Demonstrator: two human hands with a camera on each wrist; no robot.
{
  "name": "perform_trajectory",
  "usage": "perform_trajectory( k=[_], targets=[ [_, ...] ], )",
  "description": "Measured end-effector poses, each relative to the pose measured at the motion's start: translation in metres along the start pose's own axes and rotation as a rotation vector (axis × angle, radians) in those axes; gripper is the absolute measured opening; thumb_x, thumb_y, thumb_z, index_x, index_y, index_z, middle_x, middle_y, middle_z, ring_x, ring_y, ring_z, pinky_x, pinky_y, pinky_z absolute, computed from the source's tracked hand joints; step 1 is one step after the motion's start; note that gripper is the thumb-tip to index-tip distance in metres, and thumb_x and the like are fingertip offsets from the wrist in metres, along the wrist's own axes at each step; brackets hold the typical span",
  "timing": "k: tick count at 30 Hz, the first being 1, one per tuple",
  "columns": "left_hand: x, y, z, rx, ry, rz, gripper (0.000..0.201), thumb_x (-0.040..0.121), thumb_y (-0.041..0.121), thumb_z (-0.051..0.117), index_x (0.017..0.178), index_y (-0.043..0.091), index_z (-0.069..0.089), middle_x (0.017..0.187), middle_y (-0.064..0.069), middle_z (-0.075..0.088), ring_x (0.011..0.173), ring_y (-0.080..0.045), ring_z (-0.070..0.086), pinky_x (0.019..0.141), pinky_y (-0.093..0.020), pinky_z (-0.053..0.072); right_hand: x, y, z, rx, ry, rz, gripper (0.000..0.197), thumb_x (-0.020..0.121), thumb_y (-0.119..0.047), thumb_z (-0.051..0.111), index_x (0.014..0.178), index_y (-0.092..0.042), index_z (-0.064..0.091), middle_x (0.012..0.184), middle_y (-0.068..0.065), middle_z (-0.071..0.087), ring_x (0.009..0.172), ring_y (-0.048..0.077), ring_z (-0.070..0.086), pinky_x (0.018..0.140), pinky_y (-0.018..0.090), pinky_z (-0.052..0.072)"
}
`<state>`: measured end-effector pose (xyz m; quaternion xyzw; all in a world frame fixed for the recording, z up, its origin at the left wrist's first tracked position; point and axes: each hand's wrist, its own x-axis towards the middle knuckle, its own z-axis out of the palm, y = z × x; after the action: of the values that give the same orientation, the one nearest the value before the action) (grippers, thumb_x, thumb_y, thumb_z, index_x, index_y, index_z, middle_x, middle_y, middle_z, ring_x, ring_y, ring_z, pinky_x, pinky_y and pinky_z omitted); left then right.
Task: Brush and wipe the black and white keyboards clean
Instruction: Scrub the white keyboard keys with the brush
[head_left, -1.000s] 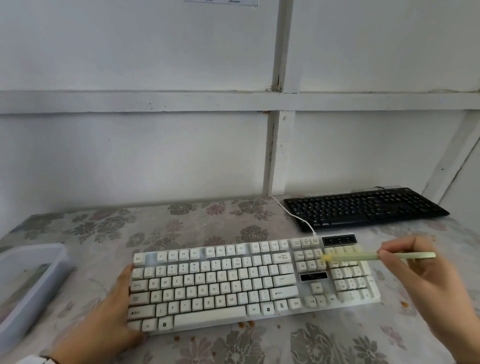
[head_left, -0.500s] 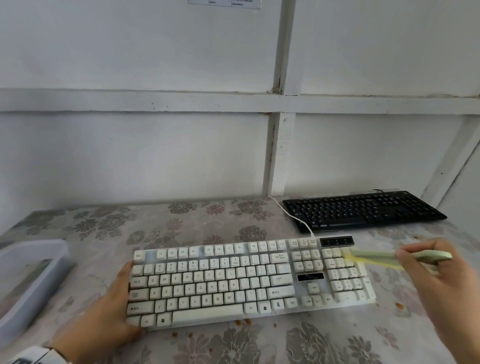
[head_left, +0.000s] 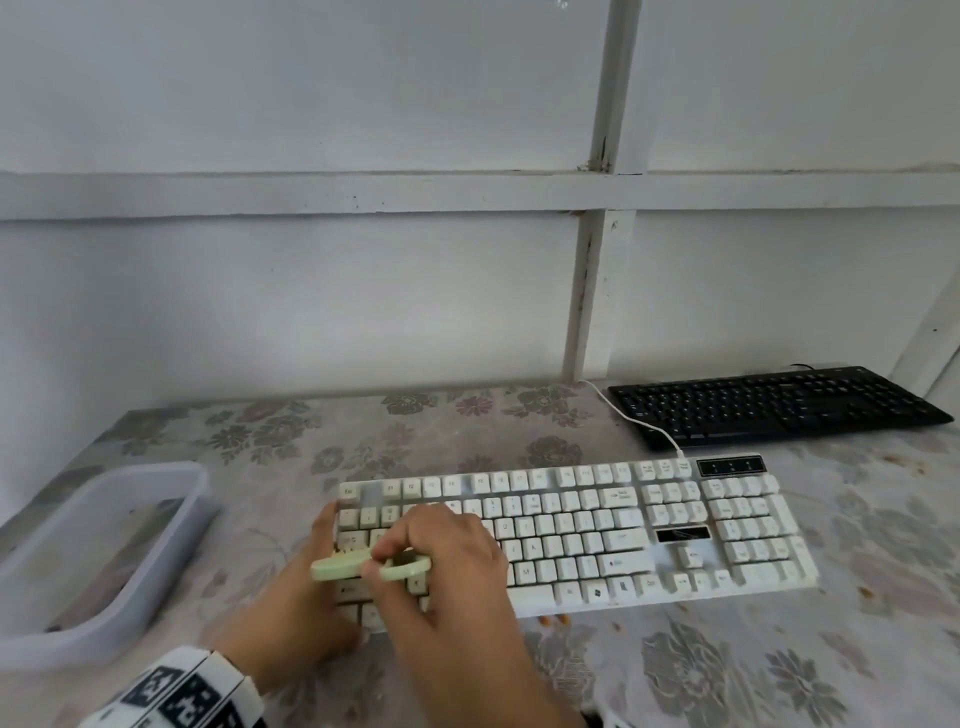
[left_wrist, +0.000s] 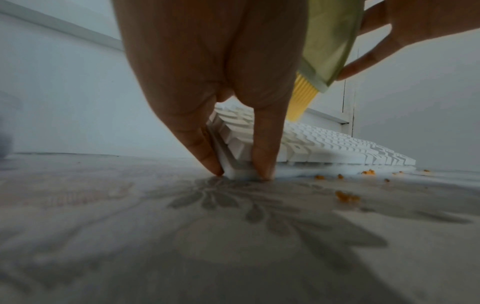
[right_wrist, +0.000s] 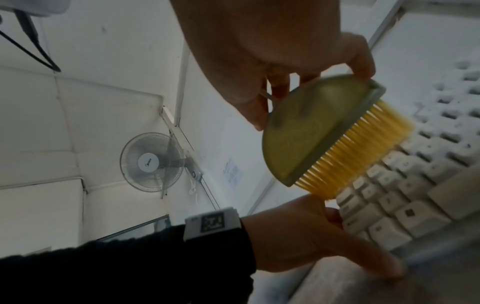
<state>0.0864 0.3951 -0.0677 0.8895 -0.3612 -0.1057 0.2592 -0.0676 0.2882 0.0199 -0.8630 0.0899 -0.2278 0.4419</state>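
Note:
The white keyboard (head_left: 571, 535) lies in the middle of the flowered table, its cable running back to the wall. My left hand (head_left: 306, 587) holds its near left corner; thumb and fingers (left_wrist: 202, 148) straddle that corner with their tips on the cloth. My right hand (head_left: 441, 551) pinches a pale green brush (head_left: 337, 567) over the left keys, crossing above the left hand. Its yellow bristles (right_wrist: 363, 148) point down at the leftmost keys (right_wrist: 384, 197). The black keyboard (head_left: 769, 405) rests untouched at the back right by the wall.
A translucent plastic tub (head_left: 104, 545) stands at the left edge of the table. Orange crumbs (left_wrist: 346, 196) lie on the cloth along the white keyboard's front edge. The white wall stands close behind both keyboards.
My right hand has carried the brush from the number pad at the right end across to the left end of the white keyboard. The left hand has stayed on its corner.

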Motion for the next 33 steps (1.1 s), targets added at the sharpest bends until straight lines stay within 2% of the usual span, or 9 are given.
perform_trajectory(
  k=[3,5,7,11,16,21,24,27,33],
  targets=[
    [0.000,0.003,-0.003,-0.047,-0.018,0.068,0.083,0.069,0.036,0.067,0.127,0.042,0.008,0.117,0.030,0.038,0.110,0.017,0.042,0.094,-0.001,0.028,0.002,0.003,0.010,-0.029,0.002,0.042,0.027,0.073,-0.051,0.033,0.098,-0.040,0.036,0.095,-0.017,0.052,0.100,0.002,0.040,0.109,0.042,0.020],
    [-0.001,0.008,-0.005,-0.138,0.010,0.092,0.092,0.065,0.024,0.076,0.125,0.042,0.009,0.115,0.029,0.040,0.107,0.024,0.041,0.087,0.004,0.031,0.000,0.007,0.011,-0.078,0.002,0.051,0.034,0.069,-0.054,0.025,0.099,-0.041,0.033,0.092,-0.019,0.050,0.100,-0.001,0.038,0.109,0.040,0.018],
    [-0.004,0.013,-0.009,-0.228,0.015,0.072,0.099,0.062,0.019,0.080,0.126,0.042,0.008,0.114,0.024,0.046,0.102,0.019,0.049,0.082,-0.001,0.040,-0.001,0.011,0.007,-0.103,0.039,0.075,0.028,0.071,-0.048,0.030,0.095,-0.038,0.038,0.086,-0.022,0.049,0.098,-0.001,0.041,0.108,0.044,0.022],
    [-0.006,0.013,-0.007,-0.268,0.024,0.080,0.102,0.058,0.026,0.081,0.130,0.041,0.011,0.117,0.022,0.048,0.103,0.007,0.054,0.086,-0.015,0.048,-0.004,0.020,0.003,-0.263,0.298,0.003,0.013,0.068,-0.032,0.040,0.081,-0.034,0.041,0.077,-0.021,0.053,0.081,0.005,0.050,0.085,0.055,0.046],
    [-0.005,0.013,-0.006,-0.288,0.056,0.096,0.099,0.052,0.027,0.079,0.118,0.051,0.010,0.114,0.017,0.049,0.103,0.000,0.057,0.081,-0.005,0.043,-0.003,0.005,0.012,-0.108,0.098,0.012,0.025,0.070,-0.048,0.032,0.091,-0.038,0.042,0.088,-0.020,0.052,0.096,0.000,0.043,0.104,0.041,0.025],
    [-0.005,0.013,-0.007,-0.295,0.035,0.088,0.103,0.053,0.027,0.078,0.124,0.051,0.007,0.119,0.017,0.048,0.105,0.001,0.056,0.087,-0.019,0.049,-0.004,0.018,0.007,-0.265,0.262,0.029,0.014,0.072,-0.032,0.048,0.084,-0.036,0.041,0.081,-0.020,0.056,0.083,0.007,0.053,0.090,0.050,0.041],
    [-0.005,0.013,-0.008,-0.265,0.022,0.080,0.105,0.057,0.020,0.078,0.126,0.047,0.004,0.117,0.016,0.049,0.102,-0.002,0.057,0.083,-0.018,0.049,-0.001,0.012,0.003,-0.204,0.202,0.017,0.015,0.073,-0.036,0.044,0.087,-0.036,0.041,0.085,-0.020,0.053,0.091,0.003,0.047,0.099,0.050,0.032],
    [-0.005,0.012,-0.007,-0.250,0.032,0.081,0.106,0.055,0.018,0.078,0.119,0.058,0.003,0.119,0.015,0.048,0.103,-0.002,0.057,0.081,-0.014,0.048,-0.003,0.007,0.004,-0.137,0.061,0.030,0.019,0.076,-0.039,0.041,0.094,-0.039,0.038,0.089,-0.021,0.050,0.099,0.000,0.041,0.108,0.042,0.020],
    [-0.012,0.029,-0.017,-0.246,0.025,0.085,0.095,0.065,0.027,0.079,0.126,0.042,0.008,0.118,0.034,0.031,0.106,0.017,0.041,0.077,0.003,0.035,-0.011,0.033,-0.021,-0.224,0.323,0.047,0.019,0.074,-0.028,0.054,0.085,-0.038,0.043,0.083,-0.019,0.055,0.086,-0.003,0.041,0.096,0.050,0.037]
  ],
)
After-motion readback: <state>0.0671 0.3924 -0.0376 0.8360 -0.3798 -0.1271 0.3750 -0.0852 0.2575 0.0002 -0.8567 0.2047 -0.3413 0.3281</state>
